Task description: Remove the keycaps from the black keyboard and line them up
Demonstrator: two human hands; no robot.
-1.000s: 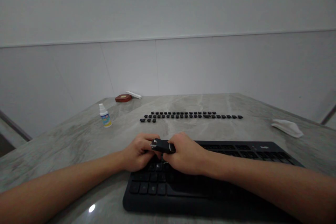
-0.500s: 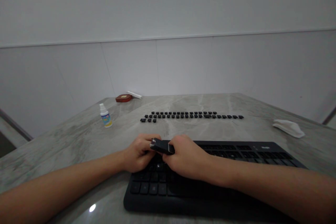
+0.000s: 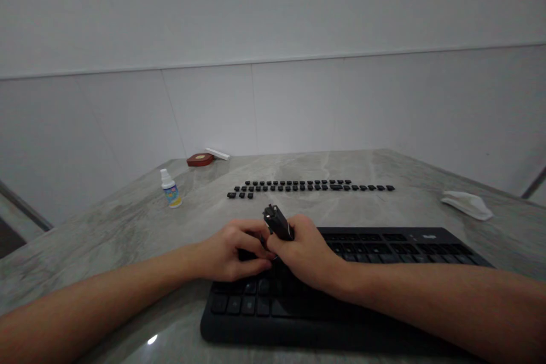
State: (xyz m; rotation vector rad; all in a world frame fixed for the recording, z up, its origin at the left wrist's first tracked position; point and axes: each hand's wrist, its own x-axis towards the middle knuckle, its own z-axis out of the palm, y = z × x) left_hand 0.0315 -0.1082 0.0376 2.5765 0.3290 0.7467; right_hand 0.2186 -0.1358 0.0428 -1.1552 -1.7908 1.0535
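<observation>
A black keyboard lies before me, with keys still on its near left part and bare sockets farther up on its right. My right hand is closed around a short black stick-like tool, tilted so its end with small pale metal parts points up and away. My left hand is over the keyboard's left side. Its thumb and fingers pinch close to the right fingertips, by a small dark piece that I cannot make out.
Several loose black keycaps stand in rows on the marbled table. A white spray bottle is at left, a reddish-brown case and a white strip at the back. A white cloth lies at right.
The tool has swung from nearly level, pointing left, to tilted up and away in my right hand. My left fingers have opened out somewhat and stay close to the right fingertips.
</observation>
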